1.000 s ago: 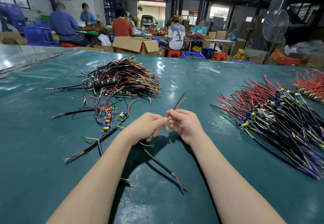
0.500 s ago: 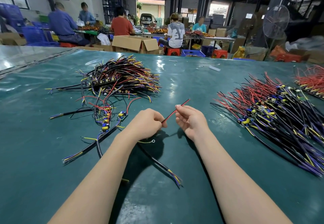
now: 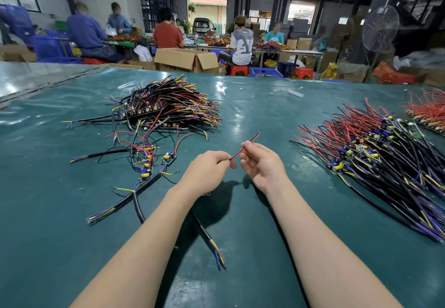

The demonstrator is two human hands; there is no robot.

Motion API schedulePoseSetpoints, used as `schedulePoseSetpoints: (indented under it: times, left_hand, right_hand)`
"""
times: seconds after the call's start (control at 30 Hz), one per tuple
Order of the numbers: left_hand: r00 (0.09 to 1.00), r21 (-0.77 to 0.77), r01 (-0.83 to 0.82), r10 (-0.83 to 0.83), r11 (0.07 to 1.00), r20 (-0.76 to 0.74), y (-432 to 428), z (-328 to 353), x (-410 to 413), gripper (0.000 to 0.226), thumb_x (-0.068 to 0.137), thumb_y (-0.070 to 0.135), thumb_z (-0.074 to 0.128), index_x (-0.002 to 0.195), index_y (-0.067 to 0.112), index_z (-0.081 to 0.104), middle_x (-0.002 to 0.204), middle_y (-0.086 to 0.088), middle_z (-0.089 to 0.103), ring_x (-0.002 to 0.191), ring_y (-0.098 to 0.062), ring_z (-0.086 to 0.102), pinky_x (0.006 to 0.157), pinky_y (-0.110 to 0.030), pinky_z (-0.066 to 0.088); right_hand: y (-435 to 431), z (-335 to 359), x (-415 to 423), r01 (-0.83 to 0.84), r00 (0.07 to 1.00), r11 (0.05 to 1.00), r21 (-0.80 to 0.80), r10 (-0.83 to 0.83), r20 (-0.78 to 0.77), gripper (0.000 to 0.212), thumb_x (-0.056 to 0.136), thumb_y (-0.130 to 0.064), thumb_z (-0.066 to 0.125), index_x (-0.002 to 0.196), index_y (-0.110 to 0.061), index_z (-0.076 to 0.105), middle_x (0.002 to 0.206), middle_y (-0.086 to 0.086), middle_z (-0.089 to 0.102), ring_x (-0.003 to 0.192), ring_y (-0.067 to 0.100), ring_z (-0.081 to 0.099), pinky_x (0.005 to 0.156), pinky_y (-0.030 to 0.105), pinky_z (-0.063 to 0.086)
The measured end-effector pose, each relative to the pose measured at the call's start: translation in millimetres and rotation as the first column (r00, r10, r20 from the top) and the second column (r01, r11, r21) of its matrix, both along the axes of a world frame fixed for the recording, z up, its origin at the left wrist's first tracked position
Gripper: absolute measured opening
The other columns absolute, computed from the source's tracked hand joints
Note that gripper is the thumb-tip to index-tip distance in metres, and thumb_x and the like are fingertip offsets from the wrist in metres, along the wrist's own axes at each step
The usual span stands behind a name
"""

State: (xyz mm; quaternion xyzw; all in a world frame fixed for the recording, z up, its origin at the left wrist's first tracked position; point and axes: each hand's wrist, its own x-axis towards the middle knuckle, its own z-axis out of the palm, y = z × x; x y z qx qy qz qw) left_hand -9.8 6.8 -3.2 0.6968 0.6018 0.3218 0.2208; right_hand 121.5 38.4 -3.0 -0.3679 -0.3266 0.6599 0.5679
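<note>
Two hands pinched one red-and-black wire pair above the green table, left hand at its near end, right hand midway; any loosened pinch risked dropping it among scattered harnesses.

Two hands at centre frame, the left hand and the right hand, hold one red-and-black wire between them. Three heaps of wired parts lie on one green table: a left heap at upper left, a right heap at right, a red heap at the far right edge. Along the top: five seated people, one open cardboard box, one standing fan, one van
</note>
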Motion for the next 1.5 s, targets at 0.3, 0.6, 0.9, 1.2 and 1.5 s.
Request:
schedulePoseSetpoints:
  times: [0.3,0.6,0.9,1.2,1.5]
  left_hand:
    - [0.981,-0.104,0.087,-0.068,0.991,0.180,-2.2,3.8,-5.4,0.036,0.086,0.005,0.039,0.069,0.023,0.065,0.032,0.013,0.036,0.034,-0.001,0.037,0.041,-0.014,0.024]
    - [0.998,-0.100,0.027,-0.021,0.995,0.059,-3.1,5.2,-2.7,0.038,0.083,0.008,0.041,0.063,0.034,0.061,0.045,0.006,0.036,0.045,-0.011,0.033,0.049,-0.025,0.028]
    - [0.999,-0.114,0.036,-0.037,0.993,-0.011,2.9,-4.3,0.9,0.038,0.082,0.011,0.040,0.064,0.039,0.059,0.047,0.005,0.041,0.050,-0.015,0.040,0.054,-0.027,0.033]
    - [0.955,-0.174,0.103,-0.049,0.979,0.293,0.2,-3.2,9.7,0.032,0.088,0.004,0.043,0.071,0.023,0.062,0.054,0.000,0.049,0.041,-0.012,0.047,0.053,-0.023,0.044]
    - [0.810,-0.339,0.289,-0.040,0.895,0.586,2.8,-0.6,-3.6,0.038,0.077,-0.018,0.029,0.089,0.001,0.060,0.071,-0.009,0.060,0.062,-0.017,0.058,0.057,-0.022,0.053]
  right_hand:
    - [-3.3,-0.3,-3.7,0.107,0.990,0.994,-0.017,-0.108,-0.088,0.016,0.084,0.001,0.061,0.072,-0.009,0.061,0.045,-0.004,0.059,0.039,0.003,0.055,0.040,0.013,0.046]
    - [-3.8,0.2,-2.3,0.238,0.954,0.937,0.256,-0.275,0.118,0.020,0.081,0.005,0.063,0.069,-0.011,0.063,0.046,-0.008,0.061,0.044,0.002,0.057,0.043,0.015,0.047]
    - [1.4,-2.4,3.8,0.380,0.862,0.878,0.289,-0.450,0.233,0.023,0.078,0.006,0.065,0.066,-0.013,0.063,0.059,-0.002,0.061,0.050,0.007,0.056,0.048,0.014,0.048]
    - [2.9,1.7,9.6,0.286,0.890,0.945,-0.159,-0.323,-0.321,0.016,0.087,-0.001,0.058,0.072,-0.006,0.057,0.041,-0.003,0.058,0.036,0.003,0.055,0.041,0.012,0.047]
    - [6.5,0.9,16.3,0.371,0.857,0.912,-0.174,-0.408,-0.314,0.013,0.084,-0.007,0.063,0.072,-0.010,0.060,0.042,-0.006,0.058,0.036,0.003,0.055,0.043,0.013,0.048]
